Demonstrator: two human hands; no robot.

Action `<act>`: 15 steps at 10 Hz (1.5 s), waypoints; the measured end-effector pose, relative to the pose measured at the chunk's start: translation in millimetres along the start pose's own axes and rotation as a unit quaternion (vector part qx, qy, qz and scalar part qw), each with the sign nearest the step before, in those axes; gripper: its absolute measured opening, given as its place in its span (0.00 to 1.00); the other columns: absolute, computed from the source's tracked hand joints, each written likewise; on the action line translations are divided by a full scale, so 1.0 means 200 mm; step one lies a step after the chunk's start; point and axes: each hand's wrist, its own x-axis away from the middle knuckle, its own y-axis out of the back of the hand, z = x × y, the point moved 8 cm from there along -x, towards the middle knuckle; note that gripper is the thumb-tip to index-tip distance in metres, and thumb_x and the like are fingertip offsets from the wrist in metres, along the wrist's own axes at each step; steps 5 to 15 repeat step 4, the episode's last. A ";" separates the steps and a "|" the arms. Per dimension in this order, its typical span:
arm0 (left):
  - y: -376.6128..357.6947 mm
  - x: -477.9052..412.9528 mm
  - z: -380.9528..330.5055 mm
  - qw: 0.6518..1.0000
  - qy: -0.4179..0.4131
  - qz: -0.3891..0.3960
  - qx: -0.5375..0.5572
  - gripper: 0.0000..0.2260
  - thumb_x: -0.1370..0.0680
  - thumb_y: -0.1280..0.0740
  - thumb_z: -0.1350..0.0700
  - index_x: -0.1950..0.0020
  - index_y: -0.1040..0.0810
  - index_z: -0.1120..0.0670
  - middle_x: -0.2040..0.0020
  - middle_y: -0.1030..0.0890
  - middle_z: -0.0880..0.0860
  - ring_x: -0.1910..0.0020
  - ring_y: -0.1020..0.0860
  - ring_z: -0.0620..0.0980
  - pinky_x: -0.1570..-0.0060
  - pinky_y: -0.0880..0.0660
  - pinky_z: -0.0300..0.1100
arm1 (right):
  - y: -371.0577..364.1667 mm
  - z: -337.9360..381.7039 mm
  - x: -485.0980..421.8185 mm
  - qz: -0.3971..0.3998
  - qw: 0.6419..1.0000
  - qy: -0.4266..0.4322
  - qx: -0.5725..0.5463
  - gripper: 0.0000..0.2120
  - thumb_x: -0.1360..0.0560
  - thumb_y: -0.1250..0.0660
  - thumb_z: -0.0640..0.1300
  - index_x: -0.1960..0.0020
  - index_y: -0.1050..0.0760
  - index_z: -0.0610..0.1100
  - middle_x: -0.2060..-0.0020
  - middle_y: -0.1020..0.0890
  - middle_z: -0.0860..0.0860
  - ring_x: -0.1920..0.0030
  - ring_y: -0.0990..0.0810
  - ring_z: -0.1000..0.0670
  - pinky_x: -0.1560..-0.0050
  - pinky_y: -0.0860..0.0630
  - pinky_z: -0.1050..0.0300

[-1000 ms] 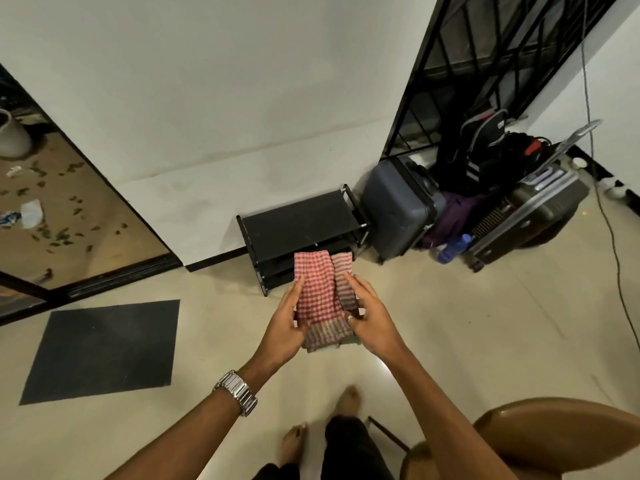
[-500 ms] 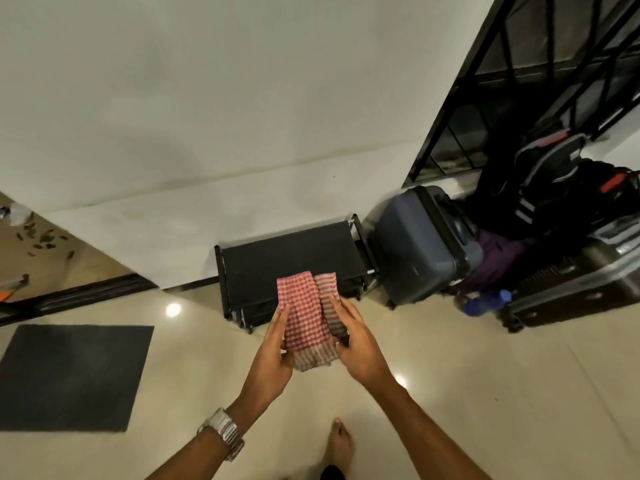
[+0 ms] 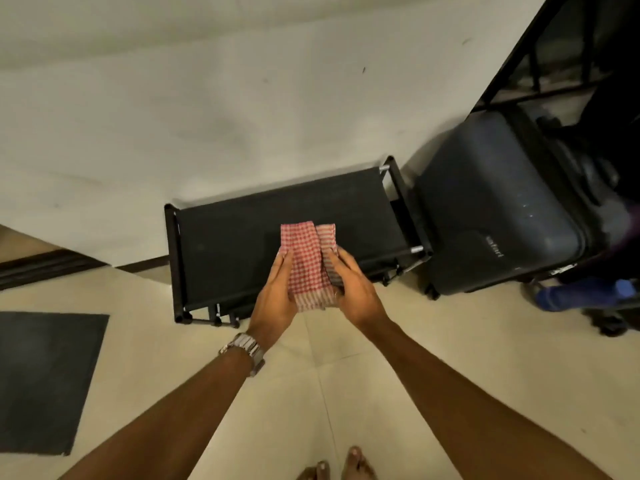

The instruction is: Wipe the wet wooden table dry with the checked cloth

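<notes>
Head view: at frame centre, a folded red-and-white checked cloth (image 3: 309, 263) is pressed between the left hand (image 3: 276, 295), a metal watch (image 3: 246, 349) on its wrist, and the right hand (image 3: 352, 289), above a black rack (image 3: 242, 247); a dark suitcase (image 3: 491, 216) is seen right.

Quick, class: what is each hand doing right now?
Left hand: holding the folded checked cloth along its left edge.
Right hand: holding the same cloth along its right edge.
</notes>
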 end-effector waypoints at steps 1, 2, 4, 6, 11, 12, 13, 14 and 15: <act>-0.11 -0.10 0.17 0.998 0.046 0.042 -0.030 0.34 0.17 0.36 0.56 0.16 0.53 0.45 0.17 0.51 0.40 0.39 0.28 0.42 0.40 0.33 0.33 | -0.20 -0.19 -0.11 0.021 0.998 -0.053 -0.036 0.28 0.19 0.39 0.42 0.23 0.41 0.57 0.24 0.35 0.53 0.29 0.30 0.47 0.34 0.26 0.54; -0.16 -0.14 0.20 0.992 0.050 0.045 -0.105 0.34 0.17 0.37 0.54 0.16 0.52 0.47 0.16 0.53 0.47 0.43 0.22 0.51 0.38 0.22 0.48 | -0.21 -0.21 -0.19 -0.012 0.993 -0.104 -0.046 0.21 0.22 0.45 0.68 0.30 0.38 0.69 0.35 0.23 0.53 0.44 0.21 0.52 0.50 0.19 0.52; -0.16 -0.15 0.14 0.958 0.106 0.072 -0.255 0.32 0.16 0.39 0.50 0.16 0.53 0.48 0.17 0.60 0.59 0.40 0.22 0.60 0.35 0.26 0.54 | -0.24 -0.30 -0.22 -0.022 0.968 -0.212 -0.133 0.24 0.18 0.46 0.61 0.24 0.45 0.63 0.33 0.25 0.47 0.42 0.22 0.45 0.43 0.20 0.46; -0.16 -0.15 0.14 0.958 0.106 0.072 -0.255 0.32 0.16 0.39 0.50 0.16 0.53 0.48 0.17 0.60 0.59 0.40 0.22 0.60 0.35 0.26 0.54 | -0.24 -0.30 -0.22 -0.022 0.968 -0.212 -0.133 0.24 0.18 0.46 0.61 0.24 0.45 0.63 0.33 0.25 0.47 0.42 0.22 0.45 0.43 0.20 0.46; -0.16 -0.15 0.14 0.958 0.106 0.072 -0.255 0.32 0.16 0.39 0.50 0.16 0.53 0.48 0.17 0.60 0.59 0.40 0.22 0.60 0.35 0.26 0.54 | -0.24 -0.30 -0.22 -0.022 0.968 -0.212 -0.133 0.24 0.18 0.46 0.61 0.24 0.45 0.63 0.33 0.25 0.47 0.42 0.22 0.45 0.43 0.20 0.46; -0.16 -0.15 0.14 0.958 0.106 0.072 -0.255 0.32 0.16 0.39 0.50 0.16 0.53 0.48 0.17 0.60 0.59 0.40 0.22 0.60 0.35 0.26 0.54 | -0.24 -0.30 -0.22 -0.022 0.968 -0.212 -0.133 0.24 0.18 0.46 0.61 0.24 0.45 0.63 0.33 0.25 0.47 0.42 0.22 0.45 0.43 0.20 0.46; -0.16 -0.15 0.14 0.958 0.106 0.072 -0.255 0.32 0.16 0.39 0.50 0.16 0.53 0.48 0.17 0.60 0.59 0.40 0.22 0.60 0.35 0.26 0.54 | -0.24 -0.30 -0.22 -0.022 0.968 -0.212 -0.133 0.24 0.18 0.46 0.61 0.24 0.45 0.63 0.33 0.25 0.47 0.42 0.22 0.45 0.43 0.20 0.46; -0.16 -0.15 0.14 0.958 0.106 0.072 -0.255 0.32 0.16 0.39 0.50 0.16 0.53 0.48 0.17 0.60 0.59 0.40 0.22 0.60 0.35 0.26 0.54 | -0.24 -0.30 -0.22 -0.022 0.968 -0.212 -0.133 0.24 0.18 0.46 0.61 0.24 0.45 0.63 0.33 0.25 0.47 0.42 0.22 0.45 0.43 0.20 0.46; -0.16 -0.15 0.14 0.958 0.106 0.072 -0.255 0.32 0.16 0.39 0.50 0.16 0.53 0.48 0.17 0.60 0.59 0.40 0.22 0.60 0.35 0.26 0.54 | -0.24 -0.30 -0.22 -0.022 0.968 -0.212 -0.133 0.24 0.18 0.46 0.61 0.24 0.45 0.63 0.33 0.25 0.47 0.42 0.22 0.45 0.43 0.20 0.46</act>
